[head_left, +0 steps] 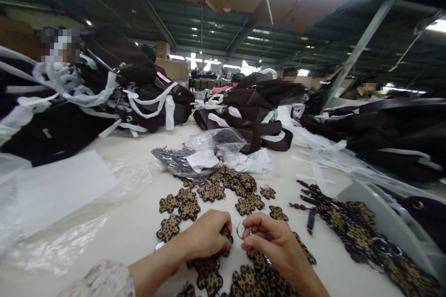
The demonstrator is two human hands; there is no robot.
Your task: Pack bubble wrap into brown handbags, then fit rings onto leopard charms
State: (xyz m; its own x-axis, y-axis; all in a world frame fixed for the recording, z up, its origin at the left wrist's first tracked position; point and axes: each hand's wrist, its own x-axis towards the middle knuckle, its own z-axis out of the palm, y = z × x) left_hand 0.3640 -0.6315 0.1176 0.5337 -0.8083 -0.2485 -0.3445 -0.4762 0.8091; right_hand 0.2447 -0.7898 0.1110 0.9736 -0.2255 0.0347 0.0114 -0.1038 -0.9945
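Observation:
In the middle near my body, my left hand (209, 235) is closed on a leopard-print bear-shaped charm (227, 237), mostly hidden by my fingers. Just beside it, my right hand (266, 237) pinches a silver metal ring (239, 230) between thumb and fingers. The ring stands a little apart from the charm. Under and around both hands lie many more flat leopard-print charms (209, 274) with dark edges. Another loose cluster of charms (237, 180) spreads across the white table beyond my fingers.
A clear plastic bag (181, 160) with a paper label sits behind the charms. Finished-looking charms with straps and rings (358, 232) lie at right by a grey bin (393, 222). Dark bags (251, 111) with white-wrapped handles pile up behind. Plastic sheeting (69, 236) covers the left.

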